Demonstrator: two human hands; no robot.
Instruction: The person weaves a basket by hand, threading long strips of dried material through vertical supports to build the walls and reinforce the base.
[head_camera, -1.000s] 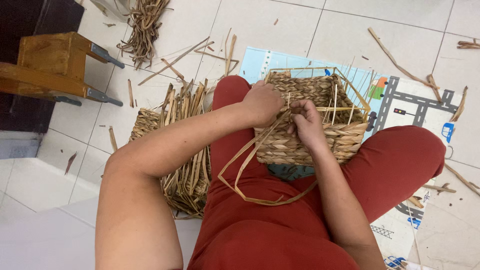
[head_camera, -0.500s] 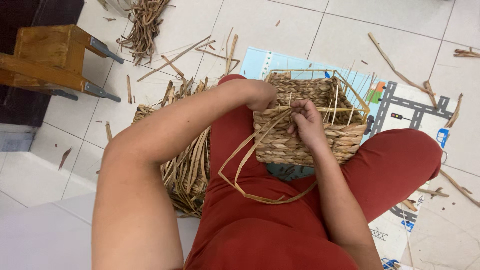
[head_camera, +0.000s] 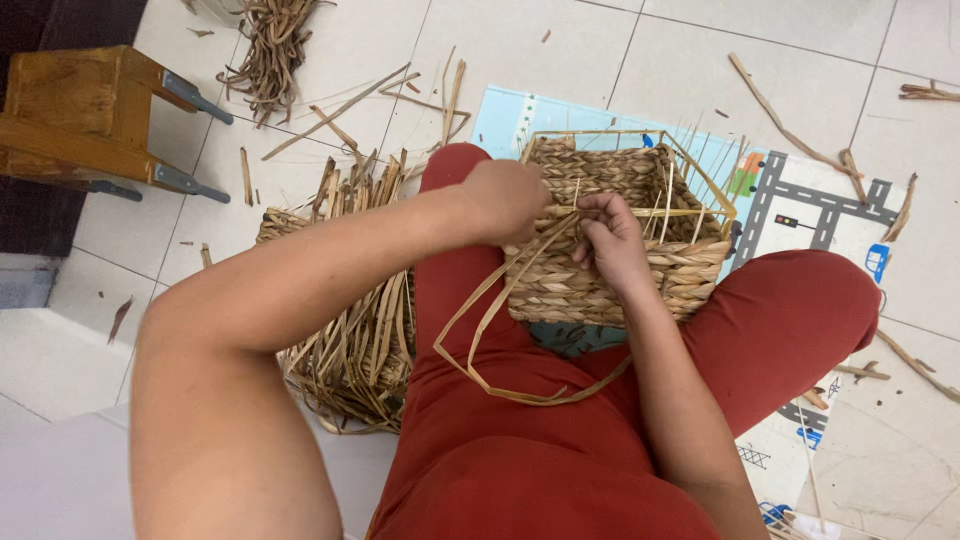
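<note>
Between the person's red-trousered knees, on a play mat (head_camera: 800, 205) printed with grey roads and small coloured signs, sits a rectangular woven basket (head_camera: 610, 275) with a thin frame of pale rods around its open top. Compared with half a second ago, the left hand (head_camera: 505, 195) has slid a little down off the rim and now rests closed against the near-left corner, while the basket and the right hand (head_camera: 610, 235) sit much as they did. The right hand's fingers are curled together, pinching a flat straw strand (head_camera: 500, 300) at the rim. That strand runs from the rim down towards the lap, its long loop lying across the red thighs and curving back under the right forearm. The basket's long axis runs left to right across the view, its opening facing up. A heap of loose dried reeds (head_camera: 350, 330) lies just beside the left thigh on the white tiles, and a wooden stool (head_camera: 80, 115) stands further left.
</note>
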